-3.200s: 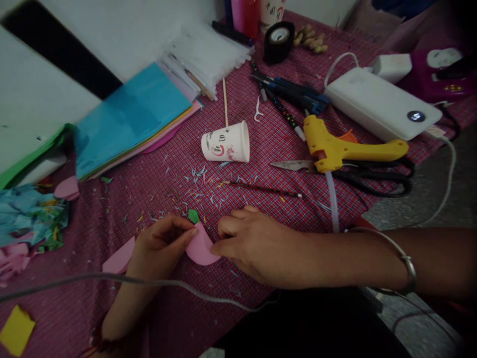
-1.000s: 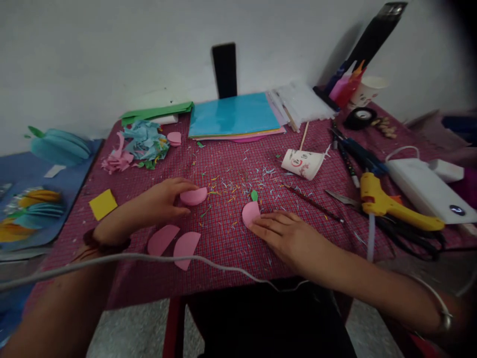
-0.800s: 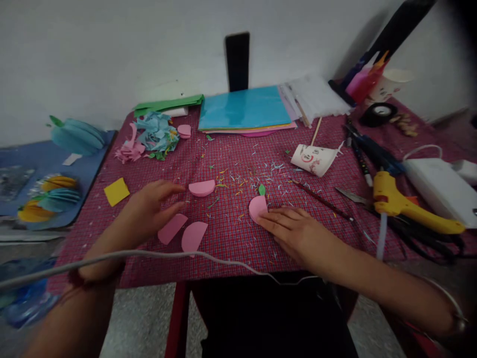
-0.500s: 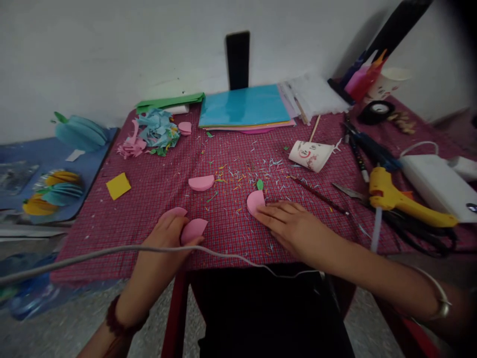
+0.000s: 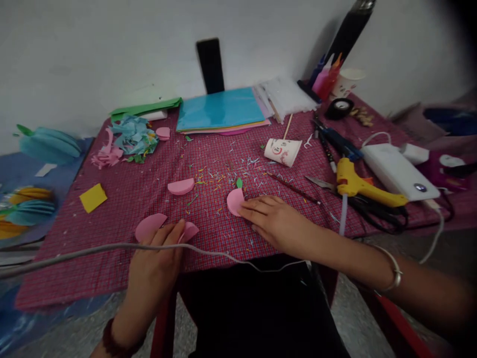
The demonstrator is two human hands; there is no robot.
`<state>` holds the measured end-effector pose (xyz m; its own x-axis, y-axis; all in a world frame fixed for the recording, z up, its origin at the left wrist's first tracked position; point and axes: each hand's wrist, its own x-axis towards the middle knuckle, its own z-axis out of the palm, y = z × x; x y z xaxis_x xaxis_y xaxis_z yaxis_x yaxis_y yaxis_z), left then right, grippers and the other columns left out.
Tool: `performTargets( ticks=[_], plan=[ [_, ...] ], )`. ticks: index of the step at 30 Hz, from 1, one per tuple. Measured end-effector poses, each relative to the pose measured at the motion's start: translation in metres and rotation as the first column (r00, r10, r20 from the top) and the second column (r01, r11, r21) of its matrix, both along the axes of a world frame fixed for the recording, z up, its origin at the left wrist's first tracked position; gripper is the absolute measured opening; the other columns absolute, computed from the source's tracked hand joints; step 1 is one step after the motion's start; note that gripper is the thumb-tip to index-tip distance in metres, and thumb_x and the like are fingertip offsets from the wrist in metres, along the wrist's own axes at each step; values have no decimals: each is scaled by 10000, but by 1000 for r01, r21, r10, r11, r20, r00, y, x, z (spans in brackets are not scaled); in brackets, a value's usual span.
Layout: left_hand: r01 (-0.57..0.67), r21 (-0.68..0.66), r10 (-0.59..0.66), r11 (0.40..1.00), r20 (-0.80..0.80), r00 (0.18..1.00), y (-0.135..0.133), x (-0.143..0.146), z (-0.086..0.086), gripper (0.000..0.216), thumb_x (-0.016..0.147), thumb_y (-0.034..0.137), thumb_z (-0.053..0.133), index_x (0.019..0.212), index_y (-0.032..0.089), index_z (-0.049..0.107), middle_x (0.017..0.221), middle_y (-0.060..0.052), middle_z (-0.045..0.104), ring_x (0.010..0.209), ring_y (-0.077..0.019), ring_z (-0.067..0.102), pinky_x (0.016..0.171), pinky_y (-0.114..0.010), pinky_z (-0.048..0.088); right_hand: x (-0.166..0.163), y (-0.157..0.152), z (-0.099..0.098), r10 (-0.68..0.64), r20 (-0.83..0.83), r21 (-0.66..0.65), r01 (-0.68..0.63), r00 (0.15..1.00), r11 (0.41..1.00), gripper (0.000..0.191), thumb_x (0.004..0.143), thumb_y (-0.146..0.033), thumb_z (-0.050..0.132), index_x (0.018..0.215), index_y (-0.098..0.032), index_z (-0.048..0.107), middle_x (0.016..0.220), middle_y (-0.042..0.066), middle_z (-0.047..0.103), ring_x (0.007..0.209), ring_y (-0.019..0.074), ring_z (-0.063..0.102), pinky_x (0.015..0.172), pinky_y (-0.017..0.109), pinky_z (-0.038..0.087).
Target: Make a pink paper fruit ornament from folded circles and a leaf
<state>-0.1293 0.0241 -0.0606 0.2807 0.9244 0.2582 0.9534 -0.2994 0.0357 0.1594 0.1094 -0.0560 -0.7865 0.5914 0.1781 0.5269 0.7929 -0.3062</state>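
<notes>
My left hand (image 5: pixel 156 258) is palm down near the table's front edge, fingers closed at a folded pink paper piece (image 5: pixel 191 230) that shows beside the index finger. The thumb is hidden. Another pink paper piece (image 5: pixel 149 226) lies just beyond the other fingers, partly covered by them. With fingertips together, my right hand (image 5: pixel 272 219) presses the lower right edge of a pink paper half-circle (image 5: pixel 234 201) on the cloth. A small green paper leaf (image 5: pixel 239 183) sits at its top. Further left lies a folded pink half-circle (image 5: pixel 181 187), touched by neither hand.
A grey cable (image 5: pixel 122 246) crosses in front of my left hand. Paper scraps (image 5: pixel 136 136) and a yellow square (image 5: pixel 93 198) are at left, blue sheets (image 5: pixel 219 109) at the back. To the right are a tipped paper cup (image 5: pixel 282 151), scissors (image 5: pixel 320 183), a yellow glue gun (image 5: pixel 348 181) and a white power bank (image 5: pixel 398 169).
The view has shifted, moving the scene leftward. My left hand has turned, covering more of its folded piece and uncovering more of the piece at left. My right hand stays on its half-circle.
</notes>
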Motion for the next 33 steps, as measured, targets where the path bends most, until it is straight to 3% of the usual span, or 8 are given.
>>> performTargets(
  ticks=[4,9,14,16,20,25,29,33],
  plan=[
    [159,29,-161,987,158,974,22,21,18,300,946,221,414,1197,225,578,1200,-93,627,1060,-256,586,885,-441,473,-3,-1,9,-131,-271,-233,67,954,970,209,910,-168,509,1059,-169,656,990,69,693,934,188,611,863,364,464],
    [281,168,-326,945,425,845,61,76,28,173,916,279,527,972,222,680,1167,-78,595,1047,-215,553,876,-404,471,-12,-4,16,-368,-542,-661,-113,756,742,191,848,-192,569,1038,-209,578,882,13,648,796,135,609,720,270,494],
    [254,23,-200,967,686,700,88,107,29,135,871,242,573,766,162,599,867,-31,557,845,-160,529,755,-319,453,-9,3,17,-561,-467,-819,-94,684,566,146,834,-330,616,828,-202,546,710,-28,564,647,113,550,634,254,469],
    [259,-13,-174,966,709,683,93,109,29,97,866,218,564,788,162,579,854,-22,542,833,-157,519,756,-319,447,-5,8,16,-593,-435,-837,-63,678,543,167,830,-344,615,798,-198,541,700,-26,564,635,114,547,629,258,464],
    [337,-4,-227,941,733,642,100,101,28,83,844,154,541,772,163,582,963,-48,563,942,-161,540,839,-332,450,1,17,15,-549,-449,-724,74,705,686,148,838,-282,599,738,-189,543,669,-30,542,613,110,510,584,240,418],
    [408,-77,-232,910,720,654,110,81,31,78,795,169,591,723,177,622,998,-55,618,970,-180,592,860,-350,469,3,20,22,-347,-414,-374,190,841,907,74,848,-159,575,776,-176,576,730,0,582,680,128,537,639,258,409],
    [559,-211,-270,802,707,654,119,66,26,71,806,241,606,765,201,648,980,-46,660,956,-186,634,852,-335,499,2,20,25,-182,-368,-245,94,912,965,79,863,-126,548,803,-167,578,764,17,601,724,132,553,682,257,429],
    [584,-348,-236,734,674,699,124,58,20,104,823,273,582,780,224,663,1156,-64,621,1092,-209,592,949,-368,464,-4,17,23,-69,-285,-203,10,956,979,116,892,-140,498,821,-161,588,794,30,610,747,134,554,705,253,448]
  ],
)
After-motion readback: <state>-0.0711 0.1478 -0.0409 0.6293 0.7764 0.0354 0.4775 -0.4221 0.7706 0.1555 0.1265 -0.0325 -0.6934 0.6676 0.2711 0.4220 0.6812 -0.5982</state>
